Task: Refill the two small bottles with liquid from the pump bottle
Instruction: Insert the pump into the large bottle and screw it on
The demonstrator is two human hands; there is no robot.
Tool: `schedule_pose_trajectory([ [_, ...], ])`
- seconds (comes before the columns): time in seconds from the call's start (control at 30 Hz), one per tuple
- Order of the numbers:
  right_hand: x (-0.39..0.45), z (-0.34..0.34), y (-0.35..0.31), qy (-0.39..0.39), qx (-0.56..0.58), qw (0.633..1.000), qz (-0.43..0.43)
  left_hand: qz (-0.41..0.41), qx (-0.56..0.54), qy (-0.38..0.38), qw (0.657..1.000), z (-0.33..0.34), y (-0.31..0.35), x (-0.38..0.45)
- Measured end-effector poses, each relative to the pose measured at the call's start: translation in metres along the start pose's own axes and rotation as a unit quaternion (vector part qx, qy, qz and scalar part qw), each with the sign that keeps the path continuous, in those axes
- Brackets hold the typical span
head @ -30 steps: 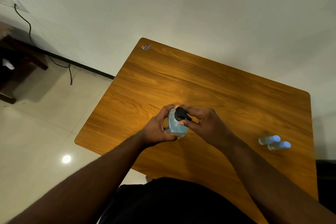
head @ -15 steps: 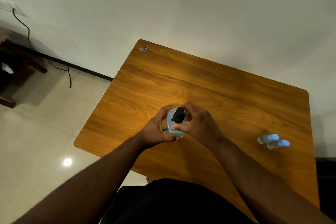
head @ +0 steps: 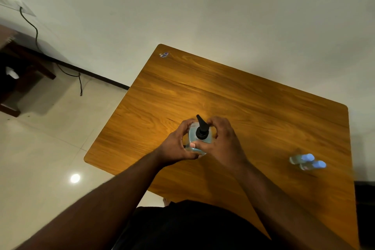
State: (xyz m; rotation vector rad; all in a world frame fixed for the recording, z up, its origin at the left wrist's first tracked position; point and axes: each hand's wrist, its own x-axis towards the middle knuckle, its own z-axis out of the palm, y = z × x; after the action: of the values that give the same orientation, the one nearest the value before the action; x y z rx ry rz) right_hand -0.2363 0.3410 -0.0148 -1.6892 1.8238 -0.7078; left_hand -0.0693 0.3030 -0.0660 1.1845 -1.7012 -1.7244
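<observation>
A clear pump bottle of pale blue liquid stands near the table's front left, its black pump head pointing away from me toward the upper left. My left hand wraps the bottle's left side. My right hand grips its right side and the collar under the pump. Two small clear bottles with blue caps lie on their sides, touching each other, at the table's right, well away from both hands.
The wooden table has a small sticker at its far left corner and stands against a white wall. To the left are tiled floor, a dark wooden piece of furniture and a hanging cable.
The black pump head has turned: its spout pointed to the right a second ago and now points away toward the upper left. Both hands stay on the bottle.
</observation>
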Motion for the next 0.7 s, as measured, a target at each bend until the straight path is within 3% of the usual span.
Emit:
schedule_pose_trajectory([
  [0.13,0.001,-0.022,0.003,-0.062,0.162,0.985,-0.012,0.0,0.012,-0.003,1.0,0.0,-0.001,0.002],
  [0.33,0.008,-0.01,0.002,-0.014,-0.027,0.999,-0.036,-0.009,0.01,-0.01,1.0,0.0,-0.004,0.003],
  [0.5,0.001,-0.008,0.002,-0.023,0.135,0.99,-0.017,-0.006,0.005,-0.009,1.0,0.001,-0.003,0.004],
  [0.7,0.004,0.015,0.001,0.064,0.041,0.997,-0.015,0.001,0.001,-0.011,1.0,0.0,-0.007,0.005],
])
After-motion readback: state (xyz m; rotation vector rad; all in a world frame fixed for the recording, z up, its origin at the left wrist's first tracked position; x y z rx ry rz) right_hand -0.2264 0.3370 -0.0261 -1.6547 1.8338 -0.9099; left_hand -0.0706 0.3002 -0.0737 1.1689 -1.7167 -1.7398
